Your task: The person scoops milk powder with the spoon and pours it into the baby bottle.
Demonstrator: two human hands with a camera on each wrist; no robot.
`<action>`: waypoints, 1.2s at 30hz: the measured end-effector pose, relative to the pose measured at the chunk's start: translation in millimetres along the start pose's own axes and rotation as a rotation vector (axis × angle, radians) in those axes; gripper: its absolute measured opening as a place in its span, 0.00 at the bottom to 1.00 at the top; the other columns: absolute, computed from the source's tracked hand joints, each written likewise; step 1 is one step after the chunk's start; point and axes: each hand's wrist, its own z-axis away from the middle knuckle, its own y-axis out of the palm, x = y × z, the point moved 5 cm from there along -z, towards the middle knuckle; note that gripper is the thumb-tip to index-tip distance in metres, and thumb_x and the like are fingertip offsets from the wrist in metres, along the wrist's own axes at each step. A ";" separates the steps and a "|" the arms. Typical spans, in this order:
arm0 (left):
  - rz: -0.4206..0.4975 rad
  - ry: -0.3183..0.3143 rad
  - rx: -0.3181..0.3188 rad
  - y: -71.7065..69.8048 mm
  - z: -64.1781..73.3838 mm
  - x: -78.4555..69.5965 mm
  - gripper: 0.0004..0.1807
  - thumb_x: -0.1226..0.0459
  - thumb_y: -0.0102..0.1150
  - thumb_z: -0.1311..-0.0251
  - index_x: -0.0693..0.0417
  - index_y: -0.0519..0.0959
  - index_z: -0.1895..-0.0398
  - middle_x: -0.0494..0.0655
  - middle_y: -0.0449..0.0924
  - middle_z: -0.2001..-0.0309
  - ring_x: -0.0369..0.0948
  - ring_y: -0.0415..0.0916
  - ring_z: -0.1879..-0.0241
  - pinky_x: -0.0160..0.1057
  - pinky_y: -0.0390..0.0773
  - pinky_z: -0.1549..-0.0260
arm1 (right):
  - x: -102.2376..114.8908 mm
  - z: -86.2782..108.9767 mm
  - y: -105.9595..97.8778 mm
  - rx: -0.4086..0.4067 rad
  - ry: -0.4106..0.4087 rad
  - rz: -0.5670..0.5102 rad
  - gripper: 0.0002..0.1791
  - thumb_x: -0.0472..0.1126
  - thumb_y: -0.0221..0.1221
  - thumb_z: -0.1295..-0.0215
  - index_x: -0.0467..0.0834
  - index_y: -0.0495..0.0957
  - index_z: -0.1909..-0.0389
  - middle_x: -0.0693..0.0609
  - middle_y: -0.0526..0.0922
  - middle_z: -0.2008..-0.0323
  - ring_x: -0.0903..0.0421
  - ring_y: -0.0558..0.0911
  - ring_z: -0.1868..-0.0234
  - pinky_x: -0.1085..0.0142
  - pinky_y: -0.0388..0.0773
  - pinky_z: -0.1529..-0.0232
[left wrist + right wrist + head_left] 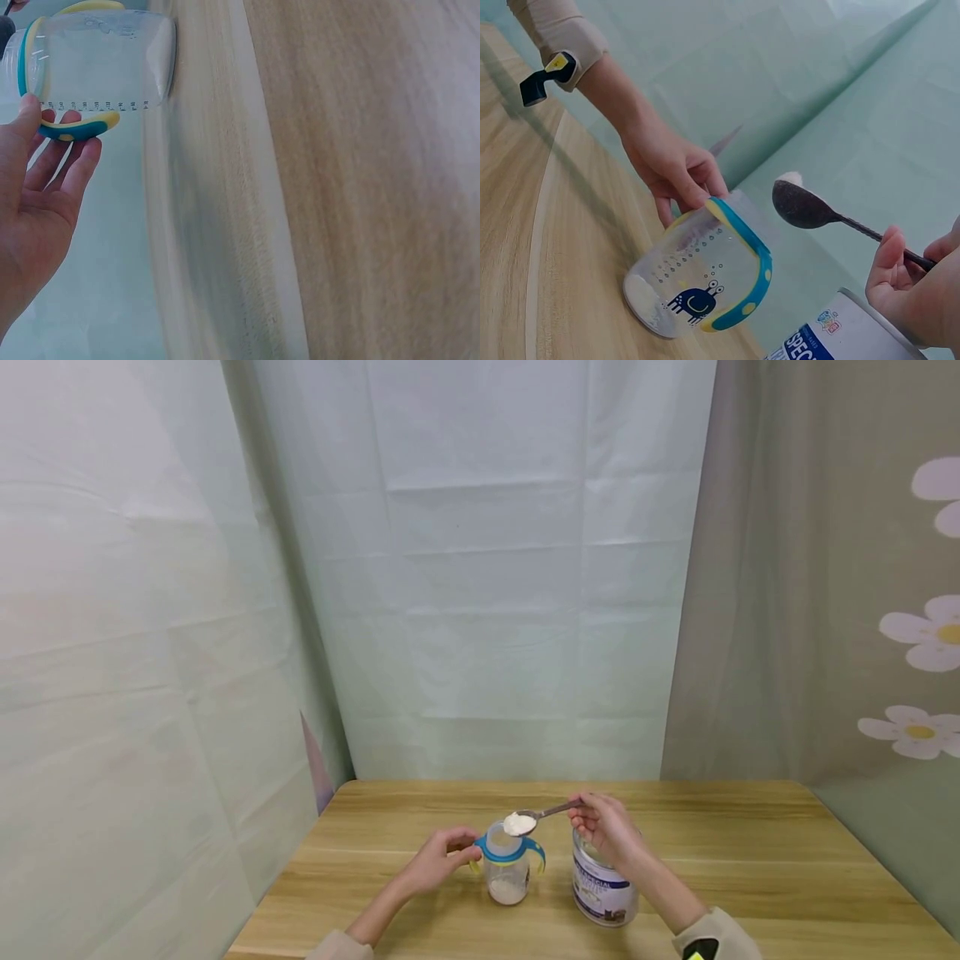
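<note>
A clear baby bottle [507,878] with a blue collar and two blue-and-yellow handles stands uncapped on the table, white powder at its bottom. My left hand [442,858] pinches its left handle [79,129] between thumb and fingers. In my right hand [606,828] is the handle of a dark metal spoon [804,206], held level. A heap of white powder [519,823] fills the spoon's bowl, which overlaps the bottle's open mouth in the head view. Below the right hand stands a white-and-purple powder tin [602,893], its top partly hidden by that hand.
The wooden table [720,877] carries the bottle and tin side by side, a small gap between them. Pale curtains [495,610] hang behind and to the sides, with flowers printed on the right one. A wrist device [549,79] sits on the left sleeve.
</note>
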 end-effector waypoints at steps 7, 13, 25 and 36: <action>-0.012 -0.006 -0.005 0.8 -0.6 -1.4 0.10 0.64 0.54 0.32 0.61 0.79 0.54 0.56 0.84 0.58 0.37 0.80 0.60 0.30 0.77 0.57 | 0.2 -1.4 1.8 -0.001 0.003 -0.002 0.16 0.40 0.39 0.23 0.43 0.75 0.64 0.55 0.80 0.73 0.64 0.76 0.72 0.78 0.75 0.70; -0.015 0.000 0.000 0.6 -0.4 0.7 0.11 0.64 0.53 0.31 0.61 0.79 0.54 0.57 0.84 0.59 0.35 0.79 0.60 0.30 0.77 0.58 | -1.1 -2.2 4.9 -0.006 0.009 0.004 0.15 0.39 0.39 0.23 0.42 0.75 0.63 0.54 0.80 0.72 0.64 0.76 0.72 0.77 0.76 0.69; -0.022 -0.013 0.005 -2.0 1.5 0.5 0.11 0.59 0.55 0.32 0.55 0.80 0.54 0.53 0.84 0.58 0.33 0.79 0.60 0.31 0.77 0.56 | -0.9 -3.8 8.3 -0.024 -0.007 0.000 0.14 0.40 0.42 0.23 0.41 0.75 0.62 0.54 0.80 0.73 0.63 0.76 0.72 0.77 0.75 0.70; -0.022 0.023 0.008 0.6 0.7 -5.1 0.12 0.61 0.54 0.32 0.58 0.79 0.53 0.56 0.84 0.58 0.35 0.80 0.60 0.31 0.79 0.58 | 0.0 -6.6 13.6 -0.049 -0.047 0.055 0.14 0.38 0.41 0.24 0.37 0.74 0.59 0.52 0.79 0.72 0.62 0.75 0.72 0.75 0.74 0.71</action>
